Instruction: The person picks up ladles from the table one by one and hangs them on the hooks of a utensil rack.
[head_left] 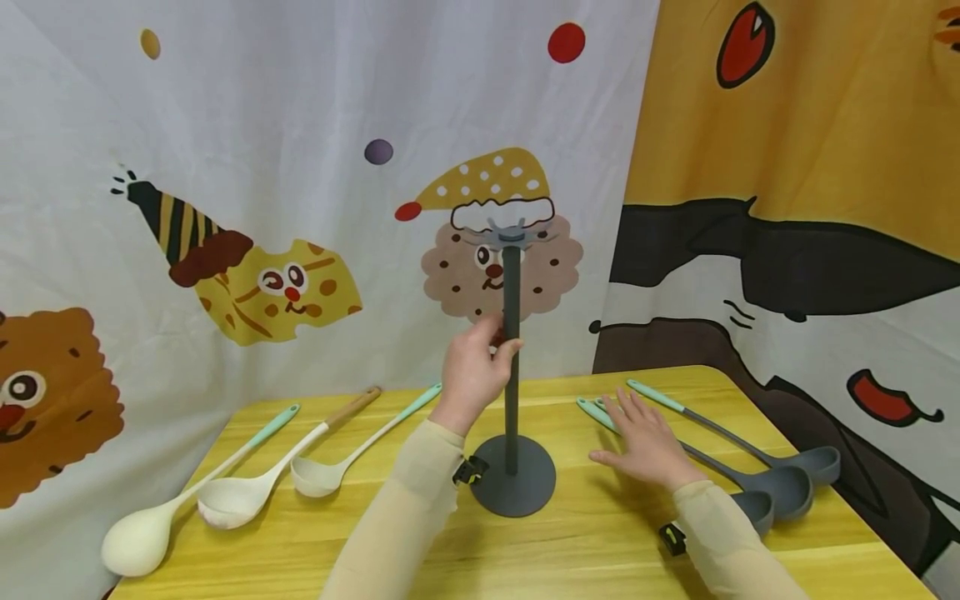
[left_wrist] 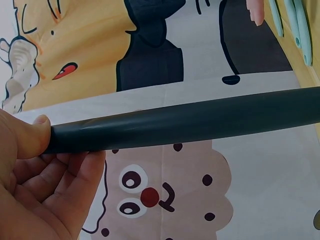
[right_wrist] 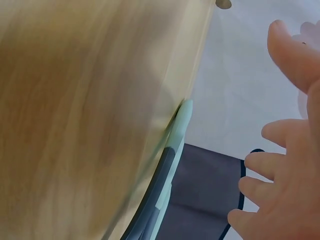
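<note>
Near the middle of the table stands a dark grey utensil stand [head_left: 512,358], with a round base and a ring of hooks [head_left: 512,235] on top. My left hand [head_left: 480,367] holds its pole [left_wrist: 190,122] between thumb and fingers, below the hooks. On the right, my right hand [head_left: 645,442] is spread with straight fingers above the mint handles of grey ladles, holding nothing. Part of those ladles lies hidden under the hand and forearm. One grey ladle [head_left: 787,492] lies between a farther one [head_left: 817,463] and a nearer one [head_left: 756,507].
Along the left side lie a cream ladle [head_left: 138,537] with a mint handle, a white ladle [head_left: 240,496] with a wooden handle and a smaller cream ladle [head_left: 318,477]. A printed cloth [head_left: 315,100] hangs behind the wooden table [head_left: 540,554].
</note>
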